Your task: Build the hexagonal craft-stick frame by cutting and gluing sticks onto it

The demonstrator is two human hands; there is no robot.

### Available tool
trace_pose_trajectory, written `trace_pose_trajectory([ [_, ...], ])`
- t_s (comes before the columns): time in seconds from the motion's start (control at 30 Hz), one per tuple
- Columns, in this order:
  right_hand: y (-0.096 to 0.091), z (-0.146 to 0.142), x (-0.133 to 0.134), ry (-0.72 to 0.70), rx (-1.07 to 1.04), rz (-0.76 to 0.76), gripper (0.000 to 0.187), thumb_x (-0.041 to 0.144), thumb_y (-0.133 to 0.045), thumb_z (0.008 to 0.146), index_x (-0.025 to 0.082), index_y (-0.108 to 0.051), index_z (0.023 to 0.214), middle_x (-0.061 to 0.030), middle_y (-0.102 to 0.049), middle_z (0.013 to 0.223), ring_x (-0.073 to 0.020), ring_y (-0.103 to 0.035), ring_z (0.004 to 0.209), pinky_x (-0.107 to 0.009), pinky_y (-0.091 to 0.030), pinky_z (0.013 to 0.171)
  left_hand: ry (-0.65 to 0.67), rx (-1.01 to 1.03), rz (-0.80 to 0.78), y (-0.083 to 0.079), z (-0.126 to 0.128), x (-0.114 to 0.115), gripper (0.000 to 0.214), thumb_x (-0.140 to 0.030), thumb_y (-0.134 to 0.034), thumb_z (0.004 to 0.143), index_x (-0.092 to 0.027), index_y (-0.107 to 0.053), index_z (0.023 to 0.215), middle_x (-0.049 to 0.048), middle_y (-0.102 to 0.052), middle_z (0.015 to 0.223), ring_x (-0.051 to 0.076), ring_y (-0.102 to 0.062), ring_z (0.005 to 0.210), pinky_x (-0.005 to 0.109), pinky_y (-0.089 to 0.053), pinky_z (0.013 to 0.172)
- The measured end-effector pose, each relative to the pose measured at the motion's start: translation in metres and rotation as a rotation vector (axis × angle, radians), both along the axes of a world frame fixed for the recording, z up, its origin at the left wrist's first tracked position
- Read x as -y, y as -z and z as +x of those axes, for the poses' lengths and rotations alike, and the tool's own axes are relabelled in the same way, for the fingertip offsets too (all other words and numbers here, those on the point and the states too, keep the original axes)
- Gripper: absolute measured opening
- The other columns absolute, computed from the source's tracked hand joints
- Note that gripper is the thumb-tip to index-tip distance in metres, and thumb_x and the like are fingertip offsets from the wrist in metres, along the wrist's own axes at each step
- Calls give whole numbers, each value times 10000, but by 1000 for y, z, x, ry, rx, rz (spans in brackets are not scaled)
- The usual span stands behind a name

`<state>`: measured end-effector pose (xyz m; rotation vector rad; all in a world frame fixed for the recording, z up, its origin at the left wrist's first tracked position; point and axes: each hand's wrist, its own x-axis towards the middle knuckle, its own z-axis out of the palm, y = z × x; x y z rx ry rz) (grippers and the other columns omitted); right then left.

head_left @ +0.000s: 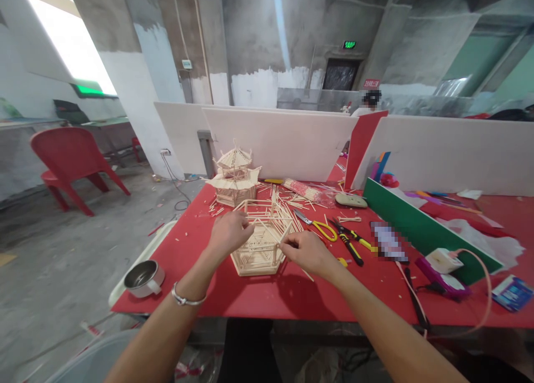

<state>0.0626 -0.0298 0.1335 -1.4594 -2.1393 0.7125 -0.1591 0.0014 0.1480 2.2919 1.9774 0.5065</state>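
A six-sided model built of thin wooden sticks [256, 269] stands on the red tabletop in front of me, with posts and an open frame of rails on top. My left hand [229, 233] is at its upper left side, fingers curled in at the frame. At the right side, my right hand [308, 252] has thumb and fingers pinched together at a corner of the frame. The fingertips partly cover the sticks they touch. Behind it stands a finished-looking stick pagoda [234, 177] with two roofs. Loose sticks [287, 213] lie in a heap between and to the right.
Yellow-handled scissors [323, 230], pliers [348, 247], a phone [387, 241] and an oval case [351, 200] lie to the right. A green board [417, 222] and a power strip [444, 280] are farther right. A metal cup [144, 278] stands at the left edge. White partitions [275, 144] rise behind.
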Motion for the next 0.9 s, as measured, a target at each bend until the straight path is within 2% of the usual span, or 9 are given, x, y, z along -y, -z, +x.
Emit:
trace_pose_trajectory([
  [0.6, -1, -5, 2, -1, -24, 1, 264, 326, -527, 810, 178, -636, 621, 5, -562, 572, -109, -459, 551, -233, -272, 525, 11, -29, 20, -1, 0, 1, 329, -372, -550, 840, -208, -706, 602, 46, -719, 1150, 221, -666, 934, 316, -474, 787],
  [0.67, 0, -5, 2, -3, -20, 6, 261, 318, -524, 809, 177, -633, 618, 4, -561, 572, -109, -460, 554, -234, -271, 527, 12, -66, 84, -2, 0, 4, 351, -388, -551, 858, -197, -718, 615, 84, -718, 1137, 247, -657, 987, 350, -469, 846],
  [0.8, 3, -4, 1, -10, -30, -2, 255, 316, -519, 810, 179, -649, 638, 0, -568, 577, -115, -475, 563, -236, -273, 527, 14, -110, 340, -6, 2, 12, 291, -338, -553, 893, -198, -753, 734, 106, -675, 1228, 303, -576, 1165, 481, -379, 1001],
  [0.9, 5, -3, 1, -12, -29, -6, 257, 312, -512, 810, 182, -649, 635, 4, -552, 563, -117, -475, 556, -238, -269, 522, 184, -110, 457, -10, 4, 13, 190, -253, -591, 883, -226, -752, 787, 69, -662, 1249, 287, -534, 1206, 486, -348, 1013],
])
